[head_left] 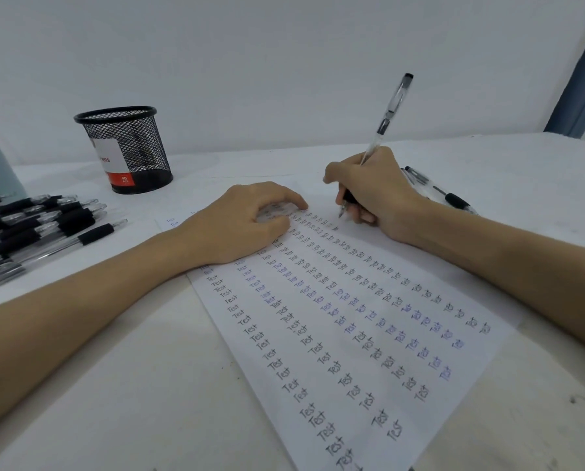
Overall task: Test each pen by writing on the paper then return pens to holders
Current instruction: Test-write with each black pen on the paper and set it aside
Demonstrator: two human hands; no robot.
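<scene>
A sheet [352,334] crowded with "Test" lies nearest, its far corner hidden under the curled, empty left hand [246,222]; the right hand [372,192] grips a pen [384,127], tip at the sheet.

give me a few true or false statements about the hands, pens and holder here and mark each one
1. The right hand grips a clear-barrelled pen with its tip at the white sheet of paper. True.
2. The left hand holds a second pen. False: it rests on the paper, holding none.
3. The black mesh pen holder lies tipped on its side. False: it stands upright.
4. A heap of black-gripped pens lies on the table at the left. True.
5. The paper is blank. False: rows of "Test" cover it.
</scene>
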